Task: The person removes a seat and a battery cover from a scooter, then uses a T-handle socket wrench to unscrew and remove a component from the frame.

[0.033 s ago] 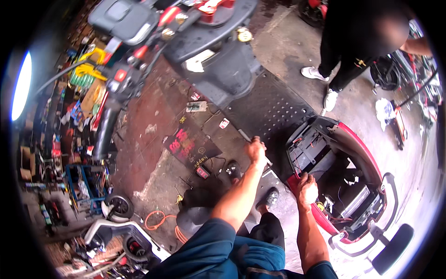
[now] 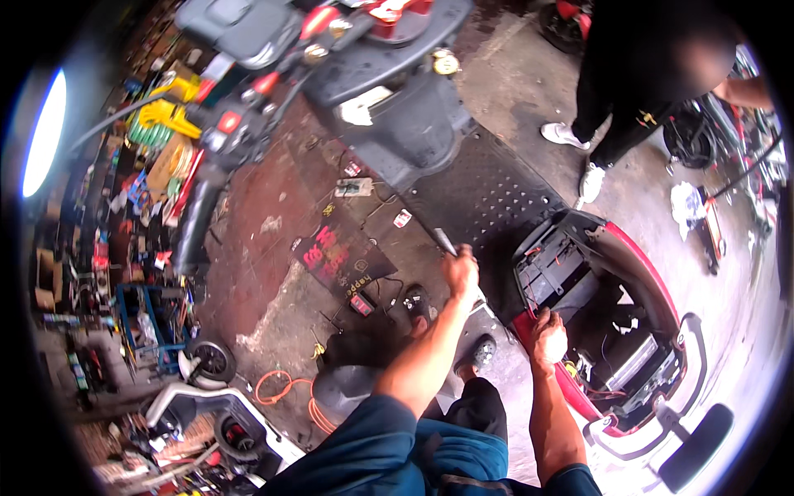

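My left hand [image 2: 461, 274] is closed around a grey rod-like tool [image 2: 445, 240], whose upper end sticks out past my fingers beside the scooter's black footboard [image 2: 484, 186]. Its other end is mostly hidden by my hand. My right hand [image 2: 548, 337] is closed at the near rim of the red rear body panel [image 2: 641, 252], with the fingers curled over the edge. Inside that panel lies an open black compartment with a silver box [image 2: 630, 361] and some loose wires. What is under my right fingers is partly hidden.
The handlebar [image 2: 207, 198] and grey front cowl [image 2: 397, 140] rise at upper left. A person [image 2: 608, 124] stands beyond the footboard. On the floor lie a dark printed mat [image 2: 347, 256] and an orange hose [image 2: 277, 387]. Crowded shelves line the left; a grab rail [image 2: 688, 364] curves behind the scooter.
The view has shifted slightly. My left hand has moved a little to the right and the tool now looks shorter at its upper end. My right hand stays in place.
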Demonstrator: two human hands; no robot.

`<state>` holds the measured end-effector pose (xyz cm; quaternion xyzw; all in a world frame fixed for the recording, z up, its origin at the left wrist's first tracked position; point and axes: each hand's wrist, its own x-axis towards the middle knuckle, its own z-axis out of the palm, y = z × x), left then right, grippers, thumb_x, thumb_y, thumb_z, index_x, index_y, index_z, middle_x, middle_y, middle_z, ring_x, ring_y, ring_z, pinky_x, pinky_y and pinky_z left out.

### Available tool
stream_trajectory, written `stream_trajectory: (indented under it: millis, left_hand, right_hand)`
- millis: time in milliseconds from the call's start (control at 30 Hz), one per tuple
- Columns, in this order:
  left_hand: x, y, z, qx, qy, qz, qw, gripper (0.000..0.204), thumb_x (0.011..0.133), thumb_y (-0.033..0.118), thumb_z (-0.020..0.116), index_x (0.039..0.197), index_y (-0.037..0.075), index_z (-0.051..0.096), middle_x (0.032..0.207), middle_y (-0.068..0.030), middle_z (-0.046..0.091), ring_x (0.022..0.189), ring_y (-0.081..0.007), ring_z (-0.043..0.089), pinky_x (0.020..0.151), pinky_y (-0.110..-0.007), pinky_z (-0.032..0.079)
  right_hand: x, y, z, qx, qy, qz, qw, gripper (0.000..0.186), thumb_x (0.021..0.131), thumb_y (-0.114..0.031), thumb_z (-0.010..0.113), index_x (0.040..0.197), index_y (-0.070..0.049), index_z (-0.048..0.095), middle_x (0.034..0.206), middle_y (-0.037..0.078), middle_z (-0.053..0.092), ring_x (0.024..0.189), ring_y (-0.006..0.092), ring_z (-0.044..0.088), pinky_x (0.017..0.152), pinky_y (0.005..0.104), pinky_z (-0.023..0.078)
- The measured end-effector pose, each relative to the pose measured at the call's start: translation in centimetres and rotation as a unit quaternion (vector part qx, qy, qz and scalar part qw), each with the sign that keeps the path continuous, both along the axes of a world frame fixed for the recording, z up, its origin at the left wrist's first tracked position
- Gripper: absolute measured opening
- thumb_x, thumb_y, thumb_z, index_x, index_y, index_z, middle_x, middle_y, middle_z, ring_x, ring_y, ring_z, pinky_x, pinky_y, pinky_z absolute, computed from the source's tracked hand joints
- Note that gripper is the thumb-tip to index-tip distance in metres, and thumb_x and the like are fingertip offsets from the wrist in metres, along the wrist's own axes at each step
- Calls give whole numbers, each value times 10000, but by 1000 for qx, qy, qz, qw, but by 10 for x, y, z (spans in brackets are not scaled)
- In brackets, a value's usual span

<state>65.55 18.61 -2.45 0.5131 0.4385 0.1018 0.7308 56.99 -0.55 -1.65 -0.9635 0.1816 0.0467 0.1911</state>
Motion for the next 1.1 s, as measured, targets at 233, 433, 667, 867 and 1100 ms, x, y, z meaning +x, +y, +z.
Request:
stream_trajectory:
  millis: [233, 433, 667, 867, 1100]
  left_hand:
    - [-174, 26, 92, 169, 23, -245, 954, 208, 898, 232, 547, 927, 35, 604, 627, -14, 549, 545, -80, 501, 504, -272, 415]
    - [-316, 67, 89, 286, 102, -128, 944, 236, 852, 291, 581, 965, 87, 620, 782, -179, 631, 749, -348, 631, 669, -412, 485]
    - [-398, 100, 109, 270, 150, -17, 951, 125, 869, 147, 570, 945, 58, 615, 822, -141, 631, 758, -287, 624, 693, -365, 484]
    - [-406, 91, 80, 127, 89, 97, 983, 102, 890, 99, 554, 959, 39, 596, 755, -48, 578, 692, -130, 548, 646, -279, 454]
    - [-379, 89, 29, 129, 104, 124, 978, 142, 889, 93, 538, 972, -14, 582, 746, -62, 615, 678, -146, 571, 652, -292, 469]
  right_hand:
    - [-3, 1, 32, 72, 31, -6, 997, 490, 921, -433, 379, 988, -19, 631, 938, 225, 642, 878, 397, 612, 769, 448, 473]
    - [-8, -26, 4, 75, -47, 143, 986, 498, 901, -413, 454, 1064, 41, 577, 1005, 273, 574, 937, 430, 535, 847, 436, 419]
    - [-40, 28, -13, -32, 58, 524, 849, 261, 837, -287, 570, 931, -52, 635, 800, 73, 654, 765, 211, 627, 672, 340, 481]
    - [-53, 97, -38, 174, 322, 329, 871, 360, 830, -408, 525, 862, -76, 662, 682, 84, 661, 675, 259, 652, 681, 383, 493]
    - [-59, 150, -130, 82, 285, 508, 809, 222, 809, -280, 640, 883, -72, 666, 744, 80, 658, 654, 176, 627, 609, 324, 497]
